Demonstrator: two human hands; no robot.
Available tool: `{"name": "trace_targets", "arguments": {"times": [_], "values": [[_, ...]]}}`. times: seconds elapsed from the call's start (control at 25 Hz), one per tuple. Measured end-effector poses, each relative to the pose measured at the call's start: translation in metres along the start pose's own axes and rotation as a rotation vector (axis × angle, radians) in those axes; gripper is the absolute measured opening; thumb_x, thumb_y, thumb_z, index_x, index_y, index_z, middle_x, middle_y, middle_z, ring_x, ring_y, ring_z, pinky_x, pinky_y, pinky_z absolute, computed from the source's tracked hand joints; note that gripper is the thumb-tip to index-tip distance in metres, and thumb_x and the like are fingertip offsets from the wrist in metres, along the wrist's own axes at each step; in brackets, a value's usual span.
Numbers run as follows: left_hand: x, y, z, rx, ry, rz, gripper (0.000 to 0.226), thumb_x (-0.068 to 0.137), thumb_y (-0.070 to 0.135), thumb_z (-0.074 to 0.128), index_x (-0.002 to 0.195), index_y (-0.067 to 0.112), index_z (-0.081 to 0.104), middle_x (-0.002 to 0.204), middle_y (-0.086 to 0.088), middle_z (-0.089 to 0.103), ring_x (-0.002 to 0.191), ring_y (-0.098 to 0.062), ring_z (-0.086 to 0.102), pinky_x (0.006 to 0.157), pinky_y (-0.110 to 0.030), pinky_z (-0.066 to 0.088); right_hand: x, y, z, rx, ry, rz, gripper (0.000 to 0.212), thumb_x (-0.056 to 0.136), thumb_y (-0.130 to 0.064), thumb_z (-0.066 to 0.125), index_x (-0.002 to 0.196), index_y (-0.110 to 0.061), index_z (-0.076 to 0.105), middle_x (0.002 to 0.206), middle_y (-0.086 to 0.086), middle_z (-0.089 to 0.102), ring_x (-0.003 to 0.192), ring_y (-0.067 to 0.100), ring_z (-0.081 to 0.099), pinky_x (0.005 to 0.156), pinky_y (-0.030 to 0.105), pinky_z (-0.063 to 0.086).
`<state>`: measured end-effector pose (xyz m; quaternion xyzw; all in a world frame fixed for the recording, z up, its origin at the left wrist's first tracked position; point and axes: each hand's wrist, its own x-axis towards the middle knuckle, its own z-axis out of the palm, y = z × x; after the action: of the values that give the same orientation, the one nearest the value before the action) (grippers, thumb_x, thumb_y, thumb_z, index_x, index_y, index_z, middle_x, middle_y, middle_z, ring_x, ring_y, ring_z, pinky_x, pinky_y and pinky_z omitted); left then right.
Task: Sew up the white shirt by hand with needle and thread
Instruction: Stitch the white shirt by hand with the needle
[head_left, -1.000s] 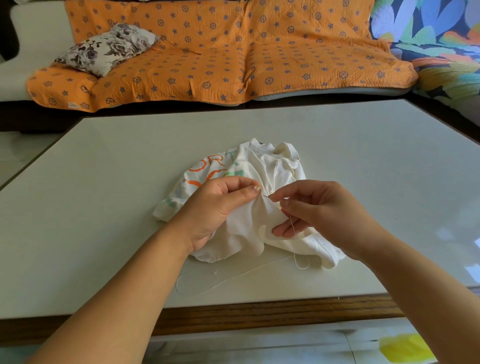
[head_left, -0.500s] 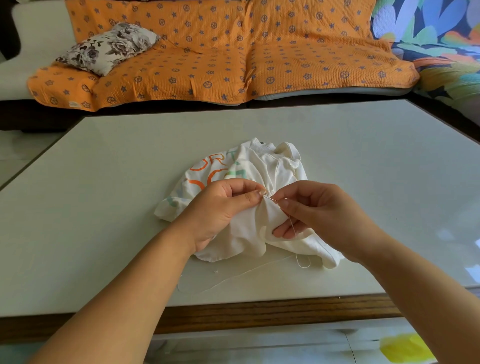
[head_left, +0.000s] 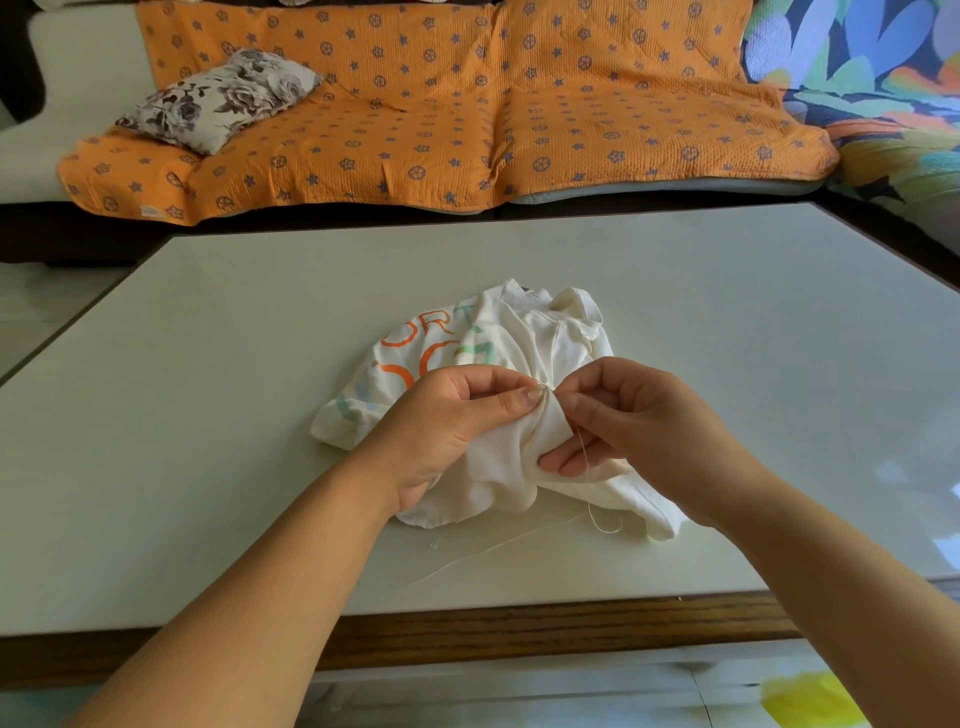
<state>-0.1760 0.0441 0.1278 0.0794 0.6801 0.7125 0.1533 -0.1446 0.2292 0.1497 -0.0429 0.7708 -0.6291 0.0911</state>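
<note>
Closer than a second ago, the right hand (head_left: 649, 426) pinches the needle (head_left: 544, 385) at a fold the left hand (head_left: 447, 426) grips; the white shirt (head_left: 550, 332) lies bunched on the bench (head_left: 208, 415). Apparently mid-stitch: the thread (head_left: 584, 452) likely needs drawing through next.

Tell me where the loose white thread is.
Head view, centre: the thin white thread lies on the pale table just in front of the crumpled white shirt.

Bare tabletop (head_left: 208, 415) flanks the crumpled shirt (head_left: 545, 332) left, right and beyond; loose thread (head_left: 597, 526) crosses the near side.
</note>
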Motion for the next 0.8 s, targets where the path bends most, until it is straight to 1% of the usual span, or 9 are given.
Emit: {"name": "trace_targets", "arguments": {"times": [0.08,0.24,0.28,0.4,0.52,0.6,0.64,0.72,0.8], "values": [[-0.001,0.001,0.001,-0.015,-0.003,-0.024,0.018,0.068,0.029,0.074,0.082,0.019,0.076,0.085,0.003,0.074,0.087,-0.006,0.067,0.082,-0.022,0.05,0.0,0.0,0.0,-0.027,0.012,-0.015,0.01,0.098,-0.009,0.054,0.094,-0.01,0.063,0.077,0.012,0.075,0.072,0.028,0.074,0.08,0.042,0.059],[-0.001,-0.001,0.004,0.032,-0.002,-0.041,0.015,0.066,0.031,0.075,0.077,0.021,0.075,0.082,0.003,0.074,0.084,-0.007,0.069,0.079,-0.022,0.049,-0.001,0.006,0.008,-0.258,0.085,-0.121,0.021,0.098,-0.007,0.05,0.103,-0.022,0.064,0.077,0.003,0.075,0.067,0.009,0.073,0.071,0.016,0.053],[0.0,-0.002,0.005,0.032,0.0,-0.044,0.014,0.067,0.031,0.076,0.076,0.021,0.075,0.083,0.002,0.074,0.083,-0.008,0.069,0.08,-0.024,0.049,-0.001,0.006,0.01,-0.297,0.094,-0.157,0.025,0.099,-0.006,0.049,0.105,-0.023,0.066,0.077,0.003,0.074,0.067,0.005,0.072,0.07,0.013,0.052],[0.0,-0.003,0.003,0.02,0.002,-0.056,0.013,0.069,0.029,0.077,0.078,0.02,0.076,0.084,-0.002,0.074,0.084,-0.012,0.069,0.08,-0.027,0.048,-0.002,0.005,0.013,-0.328,0.079,-0.215,0.026,0.1,-0.008,0.048,0.1,-0.027,0.066,0.078,-0.003,0.072,0.07,0.001,0.071,0.069,0.011,0.051],[0.0,-0.002,0.004,0.029,0.004,-0.061,0.02,0.068,0.031,0.077,0.083,0.017,0.075,0.085,-0.002,0.075,0.083,-0.012,0.069,0.079,-0.026,0.048,0.001,0.006,0.014,-0.345,0.093,-0.215,0.014,0.097,-0.017,0.055,0.092,-0.027,0.063,0.076,-0.008,0.073,0.068,0.001,0.069,0.072,0.02,0.055],[0.0,0.0,0.006,0.055,0.033,-0.054,0.021,0.067,0.032,0.077,0.084,0.019,0.076,0.085,0.002,0.075,0.084,-0.008,0.069,0.081,-0.025,0.048,0.004,0.007,0.016,-0.352,0.2,-0.237,0.012,0.096,-0.021,0.058,0.088,-0.028,0.065,0.074,-0.011,0.071,0.07,0.003,0.068,0.073,0.029,0.056],[0.001,0.002,0.006,0.068,0.059,-0.051,0.018,0.069,0.031,0.078,0.084,0.02,0.076,0.085,0.004,0.076,0.085,-0.005,0.069,0.083,-0.023,0.048,0.007,0.006,0.016,-0.34,0.282,-0.247,0.012,0.094,-0.024,0.06,0.086,-0.03,0.066,0.074,-0.014,0.07,0.07,0.002,0.066,0.071,0.027,0.054],[0.002,0.003,0.004,0.081,0.113,-0.047,0.009,0.076,0.025,0.077,0.084,0.021,0.076,0.086,0.007,0.076,0.087,-0.002,0.069,0.086,-0.019,0.047,0.011,0.001,0.013,-0.254,0.435,-0.232,0.014,0.094,-0.027,0.061,0.081,-0.032,0.065,0.076,-0.019,0.069,0.067,-0.002,0.06,0.065,0.017,0.046],[0.001,0.004,0.002,0.099,0.133,-0.056,0.005,0.081,0.02,0.075,0.085,0.022,0.077,0.089,0.008,0.077,0.089,0.001,0.069,0.084,-0.013,0.046,0.016,-0.005,0.008,0.014,0.465,-0.167,0.016,0.098,-0.024,0.055,0.083,-0.024,0.061,0.084,-0.013,0.074,0.073,-0.001,0.061,0.069,0.017,0.045]]}}
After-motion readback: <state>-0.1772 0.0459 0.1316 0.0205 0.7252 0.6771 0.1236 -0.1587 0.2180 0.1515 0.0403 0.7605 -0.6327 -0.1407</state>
